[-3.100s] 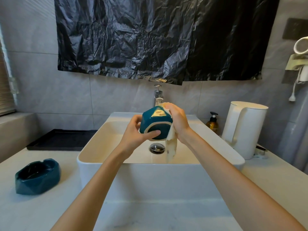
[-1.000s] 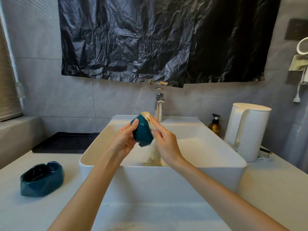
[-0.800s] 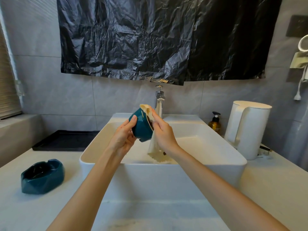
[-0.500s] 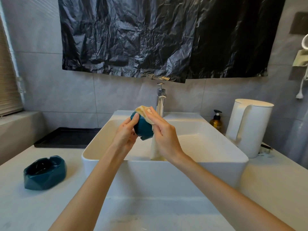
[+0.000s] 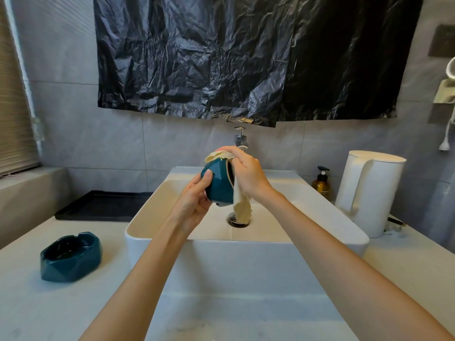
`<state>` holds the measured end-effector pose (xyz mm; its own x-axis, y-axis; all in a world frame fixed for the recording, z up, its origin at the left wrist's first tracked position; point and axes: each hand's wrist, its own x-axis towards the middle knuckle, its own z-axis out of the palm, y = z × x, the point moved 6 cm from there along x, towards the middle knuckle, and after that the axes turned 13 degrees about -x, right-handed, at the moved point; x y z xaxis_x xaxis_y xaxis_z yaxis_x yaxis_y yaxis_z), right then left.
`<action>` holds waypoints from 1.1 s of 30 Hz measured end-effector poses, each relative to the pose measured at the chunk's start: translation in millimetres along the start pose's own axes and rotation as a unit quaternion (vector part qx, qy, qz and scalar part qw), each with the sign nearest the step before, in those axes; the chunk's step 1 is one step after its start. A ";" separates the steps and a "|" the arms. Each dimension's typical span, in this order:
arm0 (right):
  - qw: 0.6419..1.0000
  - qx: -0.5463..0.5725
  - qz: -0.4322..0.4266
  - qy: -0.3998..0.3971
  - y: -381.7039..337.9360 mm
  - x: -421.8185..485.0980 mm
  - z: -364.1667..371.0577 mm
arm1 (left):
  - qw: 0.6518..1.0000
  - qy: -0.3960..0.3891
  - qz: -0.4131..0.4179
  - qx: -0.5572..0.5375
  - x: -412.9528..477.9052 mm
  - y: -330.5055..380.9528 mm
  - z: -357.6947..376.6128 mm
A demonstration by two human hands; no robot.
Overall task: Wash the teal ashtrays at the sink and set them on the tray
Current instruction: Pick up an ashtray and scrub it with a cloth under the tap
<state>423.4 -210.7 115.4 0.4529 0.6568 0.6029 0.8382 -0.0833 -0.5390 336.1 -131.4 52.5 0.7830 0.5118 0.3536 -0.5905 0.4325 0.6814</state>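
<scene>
Over the white sink (image 5: 246,244), my left hand (image 5: 192,203) grips a teal ashtray (image 5: 219,185) turned on its side, its hollow facing right. My right hand (image 5: 246,173) holds a cream cloth (image 5: 240,205) against the ashtray's rim and hollow; the cloth's tail hangs down toward the drain (image 5: 238,221). A second teal ashtray (image 5: 71,257) sits upright on the counter left of the sink. The black tray (image 5: 103,205) lies at the back left of the counter with nothing on it.
A chrome tap (image 5: 240,140) stands behind the sink. A white kettle (image 5: 369,190) and an amber pump bottle (image 5: 321,183) are on the right side of the counter. Black plastic sheeting (image 5: 246,57) covers the wall above.
The ashtray has turned in my left hand, its hollow now facing right. My right hand has shifted the cloth over the upper rim, and the drain shows below the cloth's tail.
</scene>
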 end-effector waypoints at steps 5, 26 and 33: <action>0.992 0.052 0.115 -0.008 18.2 -17.6 9.4 | 0.999 0.025 0.010 -0.020 1.0 4.9 -4.6; 0.992 -0.050 -0.085 0.083 -36.2 -39.7 0.6 | 0.992 0.039 0.109 0.042 -10.4 13.5 17.3; 0.954 -0.186 -0.176 0.154 -39.5 -86.2 -53.6 | 0.996 0.005 0.084 0.013 -17.1 15.0 51.6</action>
<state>367.5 -304.2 116.3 0.1443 0.4468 0.8829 0.9787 -0.1961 -0.0607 324.0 -171.9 89.7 0.6719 0.5824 0.4576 -0.7074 0.3215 0.6295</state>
